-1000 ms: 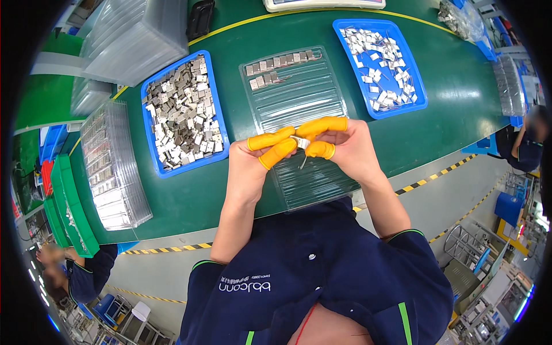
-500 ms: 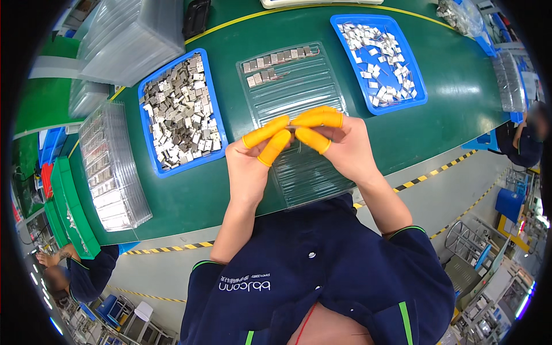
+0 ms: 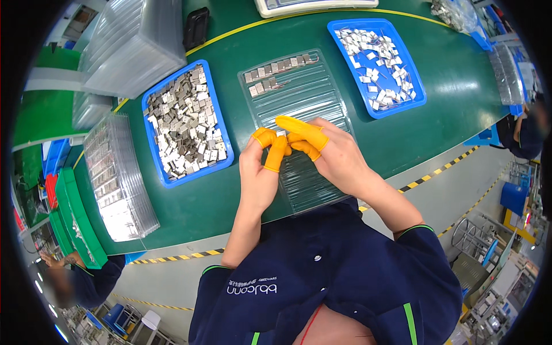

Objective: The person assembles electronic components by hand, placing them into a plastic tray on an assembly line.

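Yellow finger covers sit on the thumbs and forefingers of both hands. Between my left hand [image 3: 259,175] and my right hand [image 3: 340,156] is a small white-and-metal connector piece [image 3: 281,133], pinched by the fingertips of both and partly hidden by them. My right forefinger reaches across above it. Beneath the hands lies a clear ribbed plastic tray [image 3: 302,106]. Two short rows of small metal-cased connectors [image 3: 276,67] with thin wires rest in its far grooves.
Left of the tray, a blue bin [image 3: 224,138] is heaped with small metal pieces. A second blue bin [image 3: 359,23] at right holds white connectors with wires. Stacked clear trays [image 3: 123,178] and taller plastic stacks [image 3: 129,52] stand at left. A co-worker's sleeve [image 3: 100,282] shows at lower left.
Both hands have come slightly nearer to me. My fingers have shifted round the small piece, the left ones bending more, and its white face now shows. The whole view has shifted slightly.
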`<state>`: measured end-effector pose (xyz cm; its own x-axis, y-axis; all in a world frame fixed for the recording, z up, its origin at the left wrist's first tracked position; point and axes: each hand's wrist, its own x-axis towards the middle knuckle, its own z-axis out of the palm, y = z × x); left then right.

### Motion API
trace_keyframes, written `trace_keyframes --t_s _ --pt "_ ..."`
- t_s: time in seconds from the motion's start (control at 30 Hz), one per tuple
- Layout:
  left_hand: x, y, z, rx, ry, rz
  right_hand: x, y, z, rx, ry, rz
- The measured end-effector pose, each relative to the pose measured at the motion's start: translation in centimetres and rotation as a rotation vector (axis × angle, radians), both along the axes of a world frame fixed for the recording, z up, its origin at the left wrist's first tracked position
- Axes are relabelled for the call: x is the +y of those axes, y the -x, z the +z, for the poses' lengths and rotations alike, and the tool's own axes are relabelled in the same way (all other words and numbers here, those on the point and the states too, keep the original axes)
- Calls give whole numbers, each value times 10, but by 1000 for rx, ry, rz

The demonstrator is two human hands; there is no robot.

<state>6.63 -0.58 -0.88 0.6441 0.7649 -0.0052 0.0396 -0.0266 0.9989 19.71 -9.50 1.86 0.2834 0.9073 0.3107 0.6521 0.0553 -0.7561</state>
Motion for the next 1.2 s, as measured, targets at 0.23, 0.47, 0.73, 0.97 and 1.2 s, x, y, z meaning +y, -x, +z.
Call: trace_keyframes --t_s 0.23,0.47,0.73,0.97,1.2 --pt "5 3 5 -213 121 91 6 -11 7 -201 -34 -306" --pt "0 5 10 -209 190 31 17 3 9 -16 -108 -95" --pt "1 8 9 -275 327 139 39 3 7 -78 -122 -19" --pt "32 41 19 -85 31 323 68 -57 -43 -446 -12 -164" --pt "49 85 18 12 -113 494 73 -61 -51 -451 65 -187"
